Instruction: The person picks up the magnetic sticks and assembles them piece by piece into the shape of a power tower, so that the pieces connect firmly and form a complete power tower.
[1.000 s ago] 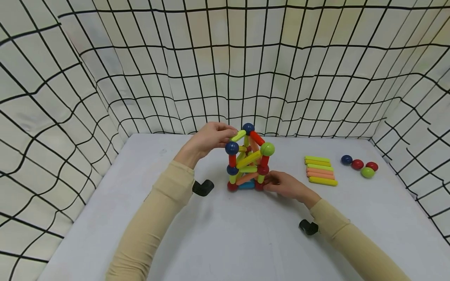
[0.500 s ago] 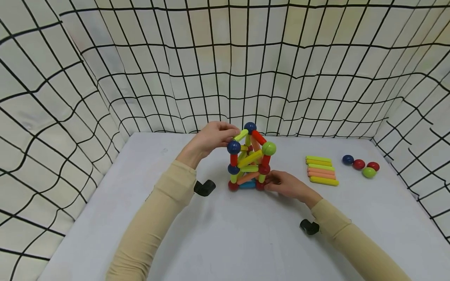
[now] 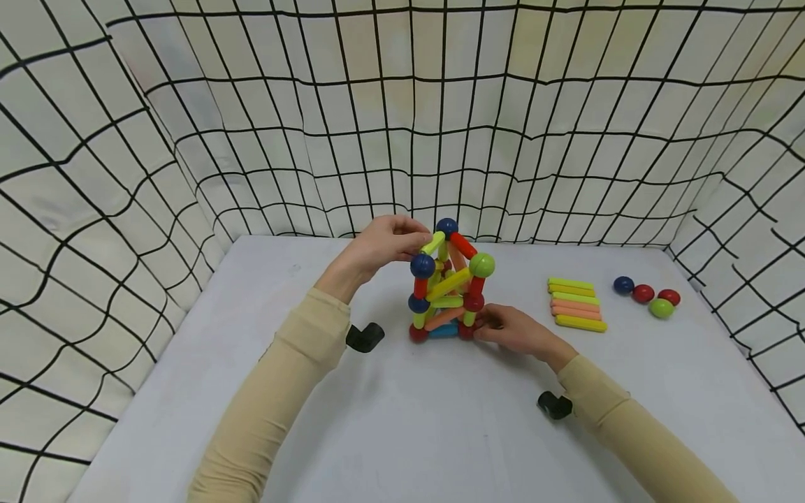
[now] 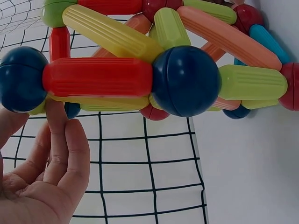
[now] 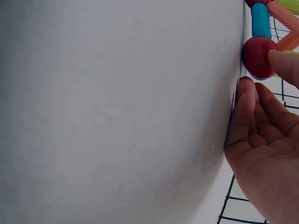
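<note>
A tower of magnetic sticks and balls [image 3: 448, 283] stands upright on the white table in the head view, with red, yellow, lime, orange and blue sticks. My left hand [image 3: 383, 244] is at its upper left, fingertips on the lime stick [image 3: 432, 243] between two dark blue balls. In the left wrist view, thumb and fingers of that hand [image 4: 53, 172] reach below a blue ball [image 4: 21, 79]; the exact contact is partly hidden. Low on the right side, my right hand [image 3: 512, 330] holds a red bottom ball [image 5: 258, 57], thumb on it and curled fingers close beside it.
Several loose sticks [image 3: 575, 305] lie in a row to the right of the tower. Beyond them sit loose balls: one blue [image 3: 623, 285], two red [image 3: 643, 293] and one lime [image 3: 661, 308]. Black netting [image 3: 409, 154] over white cloth walls the table at the back and sides.
The tower's upper-left blue ball and its lime stick have shifted very slightly right under my left hand. My right hand stays at the base.
</note>
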Tool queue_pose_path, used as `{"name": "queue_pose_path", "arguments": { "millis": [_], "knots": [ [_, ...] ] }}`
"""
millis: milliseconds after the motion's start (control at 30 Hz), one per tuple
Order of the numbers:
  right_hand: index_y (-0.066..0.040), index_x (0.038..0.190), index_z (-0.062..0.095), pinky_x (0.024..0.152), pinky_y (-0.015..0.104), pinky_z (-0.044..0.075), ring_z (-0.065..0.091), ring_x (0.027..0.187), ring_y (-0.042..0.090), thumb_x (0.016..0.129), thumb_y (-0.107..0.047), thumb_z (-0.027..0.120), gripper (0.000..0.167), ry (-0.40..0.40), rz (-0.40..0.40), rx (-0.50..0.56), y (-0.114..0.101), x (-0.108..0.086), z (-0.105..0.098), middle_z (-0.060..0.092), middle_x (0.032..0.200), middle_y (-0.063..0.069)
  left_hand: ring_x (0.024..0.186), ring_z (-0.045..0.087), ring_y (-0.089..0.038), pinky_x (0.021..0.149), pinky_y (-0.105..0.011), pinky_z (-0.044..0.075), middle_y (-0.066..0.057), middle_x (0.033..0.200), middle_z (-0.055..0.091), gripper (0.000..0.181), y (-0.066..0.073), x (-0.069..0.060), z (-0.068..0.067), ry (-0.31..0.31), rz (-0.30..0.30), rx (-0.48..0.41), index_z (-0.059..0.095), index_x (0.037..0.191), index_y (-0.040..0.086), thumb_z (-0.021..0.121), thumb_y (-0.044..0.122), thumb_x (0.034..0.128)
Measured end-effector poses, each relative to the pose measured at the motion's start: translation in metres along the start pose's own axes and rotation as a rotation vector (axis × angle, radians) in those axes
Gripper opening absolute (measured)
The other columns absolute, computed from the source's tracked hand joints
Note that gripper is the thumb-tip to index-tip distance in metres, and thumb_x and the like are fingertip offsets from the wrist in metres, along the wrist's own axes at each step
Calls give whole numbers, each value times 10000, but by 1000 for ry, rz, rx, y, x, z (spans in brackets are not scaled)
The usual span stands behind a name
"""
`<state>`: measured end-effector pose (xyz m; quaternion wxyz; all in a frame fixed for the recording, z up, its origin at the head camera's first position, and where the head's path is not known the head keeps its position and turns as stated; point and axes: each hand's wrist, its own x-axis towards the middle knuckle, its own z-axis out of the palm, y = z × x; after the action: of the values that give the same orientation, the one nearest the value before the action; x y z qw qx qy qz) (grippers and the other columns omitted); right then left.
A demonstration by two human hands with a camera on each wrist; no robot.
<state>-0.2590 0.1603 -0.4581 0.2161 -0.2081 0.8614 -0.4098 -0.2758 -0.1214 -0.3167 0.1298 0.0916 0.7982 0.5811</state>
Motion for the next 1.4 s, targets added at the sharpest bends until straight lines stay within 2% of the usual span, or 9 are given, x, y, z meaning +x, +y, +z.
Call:
{"name": "queue_pose_path", "arguments": {
  "millis": [133,233,367,500,633,833,1100,1267,1400],
  "knots": [
    [-78,1258,584,862,338,490,540,1006,230,930,-258,660,382,0,-4,3,0,1,0,625,1121,47,1004,604,-255,932,-346,508,-104,1123,614,328,2,-6,2,18,18,31,604,1186,54,627,292,962],
    [-82,1263,582,865,335,484,538,1008,226,930,-264,662,388,-5,-9,3,0,1,1,625,1132,43,1043,589,-231,930,-390,496,-70,1130,610,368,4,-19,5,37,44,125,597,1210,92,642,344,945],
    [-83,1265,580,866,340,481,537,1006,224,931,-264,661,389,-6,-10,-1,0,2,1,625,1138,41,1081,572,-200,893,-415,495,-40,1150,597,509,5,-37,12,52,89,268,554,1302,126,708,375,887],
    [-81,1268,580,885,350,483,538,1018,225,929,-261,663,393,-2,-1,0,0,1,0,623,1138,42,1101,561,-191,864,-392,516,-39,1171,598,586,-1,-46,18,68,118,278,514,1376,135,735,334,872],
    [-79,1271,579,897,355,483,538,1024,227,928,-255,665,395,-1,-1,7,1,0,0,623,1140,42,1124,544,-188,856,-379,525,-24,1186,601,549,-7,-49,23,100,136,245,520,1388,161,715,300,895],
    [-80,1268,580,888,353,490,539,1028,232,927,-242,665,387,-3,6,23,0,-1,1,622,1137,46,1105,558,-196,814,-360,543,-8,1198,619,500,-11,-50,27,141,172,279,541,1378,163,682,301,918],
    [-71,1271,577,872,348,493,536,1027,237,930,-235,658,387,-9,6,31,-2,-1,-1,619,1139,51,1032,603,-221,789,-330,560,-27,1165,606,447,-13,-52,30,162,202,295,575,1328,127,686,268,919],
    [-77,1283,572,873,351,493,536,1032,240,932,-233,654,392,-4,-5,16,-4,-1,-1,618,1145,51,987,601,-207,804,-292,557,-67,1211,571,479,-14,-53,34,173,296,323,547,1336,58,706,194,905],
    [-90,1321,557,879,363,502,546,1063,247,938,-245,644,421,4,-27,-3,-5,-1,0,614,1180,59,965,571,-208,802,-327,555,-94,1178,586,499,-15,-53,40,224,352,370,526,1342,18,713,147,898]
  ]
}}
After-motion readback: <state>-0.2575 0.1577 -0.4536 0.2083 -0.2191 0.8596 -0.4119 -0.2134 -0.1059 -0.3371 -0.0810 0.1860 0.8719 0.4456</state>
